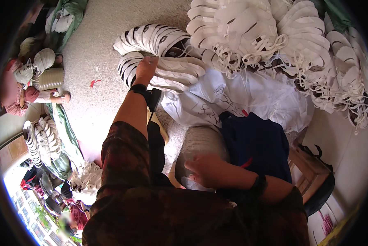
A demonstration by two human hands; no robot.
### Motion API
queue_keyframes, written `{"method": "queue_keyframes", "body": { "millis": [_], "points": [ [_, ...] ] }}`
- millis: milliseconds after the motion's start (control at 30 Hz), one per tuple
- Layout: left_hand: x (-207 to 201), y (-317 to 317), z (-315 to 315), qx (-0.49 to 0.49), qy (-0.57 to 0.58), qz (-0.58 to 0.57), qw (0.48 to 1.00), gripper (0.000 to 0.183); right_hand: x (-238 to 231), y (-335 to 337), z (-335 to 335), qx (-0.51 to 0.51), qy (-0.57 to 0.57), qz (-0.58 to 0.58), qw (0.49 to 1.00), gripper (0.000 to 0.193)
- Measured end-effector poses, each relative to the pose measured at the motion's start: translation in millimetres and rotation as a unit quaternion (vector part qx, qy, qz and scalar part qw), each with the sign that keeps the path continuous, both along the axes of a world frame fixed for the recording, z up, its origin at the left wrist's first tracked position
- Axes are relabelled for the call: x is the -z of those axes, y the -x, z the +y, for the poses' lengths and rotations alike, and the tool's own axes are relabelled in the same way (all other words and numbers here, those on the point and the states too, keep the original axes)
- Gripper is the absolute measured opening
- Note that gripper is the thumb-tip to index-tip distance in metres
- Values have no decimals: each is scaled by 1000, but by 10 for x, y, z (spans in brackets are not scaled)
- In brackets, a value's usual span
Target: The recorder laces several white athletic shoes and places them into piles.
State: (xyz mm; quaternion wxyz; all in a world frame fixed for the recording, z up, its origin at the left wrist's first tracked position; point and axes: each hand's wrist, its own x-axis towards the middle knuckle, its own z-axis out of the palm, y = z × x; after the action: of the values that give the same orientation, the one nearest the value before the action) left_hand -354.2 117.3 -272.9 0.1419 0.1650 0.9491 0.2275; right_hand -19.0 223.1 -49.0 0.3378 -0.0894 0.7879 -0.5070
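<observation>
On the floor ahead, two rows of nested white shoe uppers (179, 67) lie side by side. My left hand (146, 70) is closed at the left part of the nearer row, gripping a shoe upper there; its fingertips are partly hidden. Close to my body, my right hand (204, 170) is curled over a rounded grey-brown form (202, 141), slightly blurred. Whatever its fingers hold, if anything, cannot be made out. A pale, shiny patch shows just below that hand. Dark blue cloth (255, 141) drapes over the right side of the rounded form.
A white sack (241, 94) with handwriting lies beyond the blue cloth. Large piles of laced white uppers (249, 28) rise behind it. At right stands a wooden stool or frame (309, 170). Another person (24, 92) sits at far left, near more stacked uppers (44, 137).
</observation>
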Motion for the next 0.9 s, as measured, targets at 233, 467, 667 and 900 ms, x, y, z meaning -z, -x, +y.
{"method": "queue_keyframes", "body": {
  "millis": [233, 467, 667, 900],
  "points": [
    [307, 55, 135, 21, -1, -107, 994, 60, 177, 64, 24, 36, 0, -29, 999, 26],
    [99, -207, 405, 147, 265, -225, 926, 60, 222, 74, 1, 42, -4, -42, 998, 29],
    [217, -112, 318, 96, 283, -220, 929, 50, 265, -2, 21, 59, 7, -59, 996, 29],
    [560, 211, -79, 131, 53, -277, 950, 48, 211, 110, 7, 36, 11, -54, 998, 29]
  ]
}}
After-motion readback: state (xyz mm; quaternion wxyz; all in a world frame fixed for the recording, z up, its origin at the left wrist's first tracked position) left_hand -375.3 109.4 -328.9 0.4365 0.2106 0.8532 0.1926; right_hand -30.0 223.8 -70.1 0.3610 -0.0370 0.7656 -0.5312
